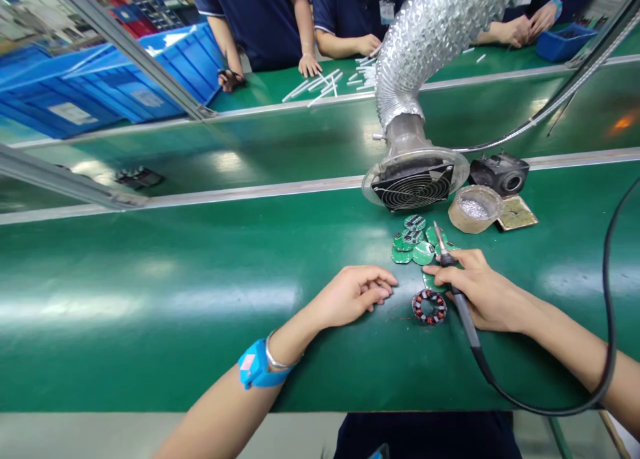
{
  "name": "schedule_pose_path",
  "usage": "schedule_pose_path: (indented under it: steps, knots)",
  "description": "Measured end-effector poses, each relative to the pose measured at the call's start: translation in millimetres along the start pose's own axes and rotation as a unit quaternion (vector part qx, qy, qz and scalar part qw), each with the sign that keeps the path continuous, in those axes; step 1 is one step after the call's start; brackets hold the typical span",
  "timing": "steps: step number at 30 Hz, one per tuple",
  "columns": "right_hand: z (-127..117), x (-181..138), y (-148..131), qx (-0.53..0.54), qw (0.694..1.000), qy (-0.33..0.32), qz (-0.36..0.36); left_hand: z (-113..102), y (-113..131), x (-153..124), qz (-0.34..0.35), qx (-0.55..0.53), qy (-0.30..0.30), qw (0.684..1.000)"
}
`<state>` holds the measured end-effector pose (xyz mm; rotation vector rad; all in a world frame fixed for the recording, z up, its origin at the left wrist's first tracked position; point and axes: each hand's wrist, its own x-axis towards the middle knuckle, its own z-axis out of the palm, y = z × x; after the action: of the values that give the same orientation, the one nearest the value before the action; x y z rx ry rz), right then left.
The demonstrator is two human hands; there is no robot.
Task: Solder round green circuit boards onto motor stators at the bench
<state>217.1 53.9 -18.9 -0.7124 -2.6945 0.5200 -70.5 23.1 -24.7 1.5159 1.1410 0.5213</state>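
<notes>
My right hand (483,292) is wrapped round a soldering iron (465,316), its metal tip slanting up and away from me. Beneath the fingers of that hand lies a green round circuit board (433,282), partly covered. Resting on the green bench, my left hand (357,292) has loosely bent fingers with nothing visible in them. A ring-shaped motor stator (429,307) with copper windings lies flat between the two hands. Just beyond it, several round green circuit boards (413,239) sit in a loose pile. A blue wrist strap (263,364) is on my left wrist.
A fume extractor fan (415,186) on a silver duct hangs over the boards. To its right stand a tub of shiny material (475,209), a black iron stand (500,172) and a square tray (517,212). The iron's cable (607,299) loops right. Co-workers (260,19) work opposite, near blue crates (135,79).
</notes>
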Motion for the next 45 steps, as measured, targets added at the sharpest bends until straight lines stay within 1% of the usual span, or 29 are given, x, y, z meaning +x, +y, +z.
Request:
schedule_pose_path:
  steps: [4, 6, 7, 9, 11, 12, 13, 14, 16, 18, 21, 23, 25, 28, 30, 32, 35, 37, 40, 42, 45]
  knots:
    - [-1.6, 6.1, 8.6, -0.024, 0.999, -0.03, -0.012, 13.1, -1.8, 1.1, 0.126, 0.046, 0.015, 0.991]
    - [-7.3, 4.3, 10.5, -0.031, 0.999, -0.027, -0.013, 15.4, -0.2, 1.2, 0.179, 0.047, 0.005, 0.983]
    - [-11.1, 2.7, 9.5, -0.034, 0.999, -0.015, -0.009, 15.7, 0.9, 1.2, 0.198, 0.049, -0.004, 0.979]
    - [-18.4, -1.0, 1.7, -0.027, 0.999, 0.042, 0.01, 15.5, 3.1, 0.9, 0.234, 0.057, -0.018, 0.97]
    - [-21.5, -3.3, -13.6, -0.007, 0.993, 0.108, 0.053, 14.5, 4.6, 0.5, 0.271, 0.072, -0.018, 0.96]
    - [-20.6, -3.4, -23.1, 0.001, 0.989, 0.13, 0.073, 14.0, 4.8, 0.3, 0.286, 0.079, -0.016, 0.955]
    - [-18.3, -2.7, -32.7, -0.001, 0.987, 0.131, 0.092, 13.6, 4.8, 0.1, 0.296, 0.082, -0.015, 0.951]
    - [-14.8, -1.3, -41.7, -0.01, 0.988, 0.12, 0.096, 13.3, 4.6, -0.1, 0.301, 0.083, -0.017, 0.95]
    - [-6.8, 3.2, -55.0, -0.033, 0.991, 0.088, 0.091, 13.2, 3.9, -0.2, 0.294, 0.072, -0.017, 0.953]
    - [-1.0, 7.6, -60.3, -0.049, 0.993, 0.073, 0.077, 13.8, 3.5, 0.2, 0.27, 0.048, -0.01, 0.961]
    - [0.2, 9.5, -56.3, -0.051, 0.994, 0.07, 0.07, 16.5, 6.3, 1.8, 0.216, 0.002, 0.018, 0.976]
    - [-2.7, 7.8, -51.4, -0.031, 0.995, 0.065, 0.074, 20.1, 12.2, 3.3, 0.176, -0.032, 0.025, 0.984]
    - [-6.4, 5.6, -48.9, 0.009, 0.993, 0.084, 0.077, 24.8, 21.2, 4.8, 0.135, -0.052, 0.026, 0.989]
    - [-8.2, 4.2, -51.7, 0.076, 0.983, 0.157, 0.055, 31.4, 35.8, 6.1, 0.089, -0.043, 0.034, 0.995]
    - [-5.0, 4.8, -55.3, 0.096, 0.976, 0.191, 0.04, 34.2, 41.9, 6.5, 0.078, -0.031, 0.038, 0.996]
    - [0.9, 5.7, -57.7, 0.092, 0.975, 0.197, 0.043, 35.6, 43.4, 6.7, 0.074, -0.027, 0.038, 0.996]
    - [9.1, 6.3, -58.7, 0.057, 0.983, 0.162, 0.07, 37.5, 39.7, 6.7, 0.064, -0.054, 0.027, 0.996]
    - [10.8, 6.3, -59.2, 0.017, 0.989, 0.131, 0.069, 40.1, 36.3, 6.2, 0.058, -0.078, 0.021, 0.995]
    - [6.3, 3.7, -60.7, -0.021, 0.992, 0.12, 0.039, 46.2, 34.1, 4.5, 0.054, -0.077, 0.041, 0.995]
    - [-0.1, -1.9, -61.6, 0.0, 0.992, 0.125, 0.022, 50.2, 35.0, 2.7, 0.056, -0.051, 0.061, 0.995]
    - [-13.0, -16.5, -65.4, 0.032, 0.989, 0.141, 0.037, 53.6, 38.4, 0.0, 0.058, -0.009, 0.082, 0.995]
